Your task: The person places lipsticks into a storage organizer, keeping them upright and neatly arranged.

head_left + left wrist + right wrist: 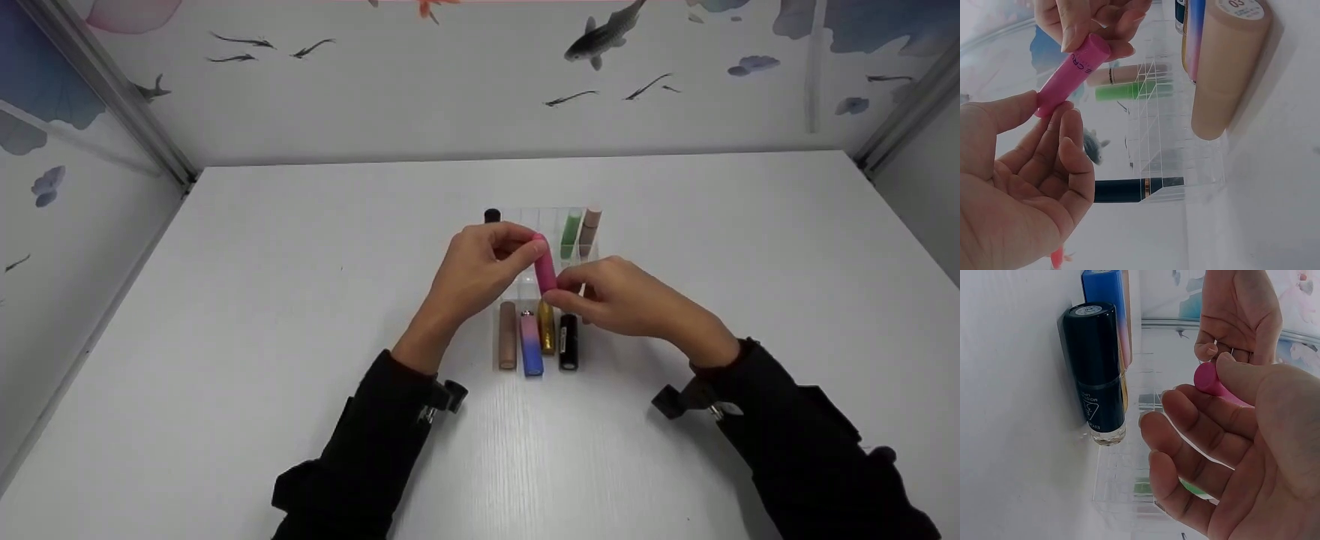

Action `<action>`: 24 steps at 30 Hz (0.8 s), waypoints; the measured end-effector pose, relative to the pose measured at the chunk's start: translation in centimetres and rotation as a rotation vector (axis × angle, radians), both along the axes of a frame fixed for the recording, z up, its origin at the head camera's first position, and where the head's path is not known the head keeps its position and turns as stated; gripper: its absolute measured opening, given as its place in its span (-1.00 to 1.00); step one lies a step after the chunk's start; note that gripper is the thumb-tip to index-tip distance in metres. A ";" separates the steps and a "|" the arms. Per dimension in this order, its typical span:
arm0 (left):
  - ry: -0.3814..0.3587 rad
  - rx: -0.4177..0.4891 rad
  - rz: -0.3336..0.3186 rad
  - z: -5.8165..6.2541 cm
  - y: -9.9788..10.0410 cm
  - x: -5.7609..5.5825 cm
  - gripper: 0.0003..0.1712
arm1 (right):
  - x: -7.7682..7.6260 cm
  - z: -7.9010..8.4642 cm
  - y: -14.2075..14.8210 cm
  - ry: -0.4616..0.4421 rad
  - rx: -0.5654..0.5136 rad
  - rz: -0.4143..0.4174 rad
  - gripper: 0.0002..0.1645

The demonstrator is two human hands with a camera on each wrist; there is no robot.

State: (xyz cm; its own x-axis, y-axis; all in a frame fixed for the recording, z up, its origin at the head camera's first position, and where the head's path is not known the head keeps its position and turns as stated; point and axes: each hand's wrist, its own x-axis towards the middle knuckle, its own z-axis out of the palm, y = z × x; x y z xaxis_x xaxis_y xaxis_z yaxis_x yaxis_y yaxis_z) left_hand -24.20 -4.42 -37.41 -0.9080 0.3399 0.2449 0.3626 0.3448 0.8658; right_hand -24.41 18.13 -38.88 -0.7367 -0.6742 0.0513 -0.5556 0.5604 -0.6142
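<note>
Over the clear divided organizer (550,215), a pink cosmetic tube (546,271) with dark lettering is held between both hands. My left hand (480,266) pinches its far end between thumb and fingertips. At the near end, the thumb and forefinger of my right hand (626,300) grip the tube, the other fingers loosely bent in the right wrist view. Below the hands lie a beige-brown tube (508,336), a pink-to-blue tube (532,345), a gold tube (547,330) and a black lipstick tube (1094,365) with a clear end. The hands hide the organizer's middle.
In the organizer's back right stand a green tube (571,234) and a pale pink-beige tube (590,231). A dark tube (1123,191) stands at its back left. The white table (225,300) meets printed panels (450,97) at the back and sides.
</note>
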 end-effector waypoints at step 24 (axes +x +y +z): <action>-0.041 -0.009 0.014 -0.3 0.4 -0.1 -0.68 | 0.5 0.3 -0.5 -0.084 -0.041 0.058 -0.53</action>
